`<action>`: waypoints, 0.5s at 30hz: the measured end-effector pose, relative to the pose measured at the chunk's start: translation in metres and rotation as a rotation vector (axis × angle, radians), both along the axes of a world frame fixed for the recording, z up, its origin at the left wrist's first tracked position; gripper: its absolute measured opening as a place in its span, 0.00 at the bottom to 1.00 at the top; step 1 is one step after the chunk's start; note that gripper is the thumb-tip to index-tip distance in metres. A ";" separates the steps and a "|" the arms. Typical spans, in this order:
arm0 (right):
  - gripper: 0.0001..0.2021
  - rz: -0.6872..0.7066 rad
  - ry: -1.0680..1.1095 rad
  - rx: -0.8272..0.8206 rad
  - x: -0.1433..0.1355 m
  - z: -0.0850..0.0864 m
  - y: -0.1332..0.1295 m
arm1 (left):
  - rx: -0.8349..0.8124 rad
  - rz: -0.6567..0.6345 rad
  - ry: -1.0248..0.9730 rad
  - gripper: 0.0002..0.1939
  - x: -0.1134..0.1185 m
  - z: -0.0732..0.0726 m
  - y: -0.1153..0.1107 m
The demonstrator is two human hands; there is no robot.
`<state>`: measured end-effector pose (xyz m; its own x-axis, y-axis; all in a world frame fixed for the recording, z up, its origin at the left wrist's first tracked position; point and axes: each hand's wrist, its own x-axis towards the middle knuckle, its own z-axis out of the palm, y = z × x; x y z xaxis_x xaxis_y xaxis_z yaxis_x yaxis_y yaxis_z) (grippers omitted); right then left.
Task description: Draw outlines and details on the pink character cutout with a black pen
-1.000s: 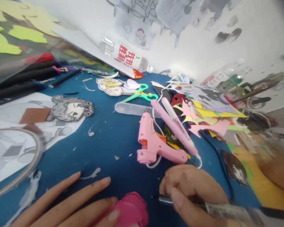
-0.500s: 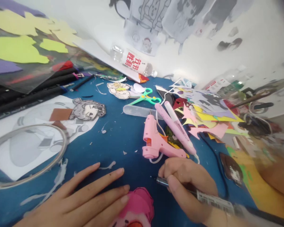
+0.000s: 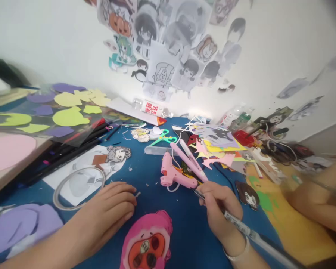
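My right hand [image 3: 224, 205] grips a gel pen [image 3: 235, 221], its tip pointing left over the blue tabletop, close to the handle of the pink glue gun [image 3: 170, 173]. My left hand [image 3: 114, 205] rests palm down on the table, fingers loosely together and holding nothing. Between the hands, nearest to me, lies a pink character cutout [image 3: 148, 243] with dark sunglasses on an orange-red patch; its lower end leaves the frame. Beside my left hand a roll of tape [image 3: 56, 194] lies on a printed drawing [image 3: 65, 175], along with a grey-haired character cutout [image 3: 119, 153].
Green-handled scissors [image 3: 165, 137], a lilac flat-iron-like tool [image 3: 189, 162] and paper scraps [image 3: 221, 160] lie beyond the glue gun. A water bottle [image 3: 152, 108] lies by the wall. Purple pieces [image 3: 25, 228] are at left. Another person's arm [image 3: 322, 198] reaches in at right.
The view has tilted up and shows more wall. My left hand has come off the pink cutout, uncovering it. The pen stays in my right hand, its tip now nearer the glue gun.
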<state>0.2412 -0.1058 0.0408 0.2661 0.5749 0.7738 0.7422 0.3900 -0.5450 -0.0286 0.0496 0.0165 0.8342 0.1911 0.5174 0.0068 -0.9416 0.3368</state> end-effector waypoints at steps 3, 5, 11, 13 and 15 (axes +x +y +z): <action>0.10 -0.047 0.006 0.045 0.003 -0.003 0.000 | 0.030 0.015 -0.019 0.11 0.004 0.000 0.005; 0.09 -0.075 0.028 0.088 0.004 -0.007 0.000 | 0.059 0.023 -0.023 0.08 0.004 0.000 0.008; 0.11 -0.121 0.097 0.127 -0.002 -0.027 -0.019 | 0.209 0.031 -0.036 0.04 0.003 0.000 0.013; 0.12 -0.152 0.101 0.095 -0.006 -0.032 -0.032 | 0.256 0.041 -0.048 0.04 0.004 0.001 0.014; 0.12 -0.196 0.106 0.053 -0.010 -0.036 -0.045 | 0.292 0.057 -0.063 0.06 0.004 0.002 0.016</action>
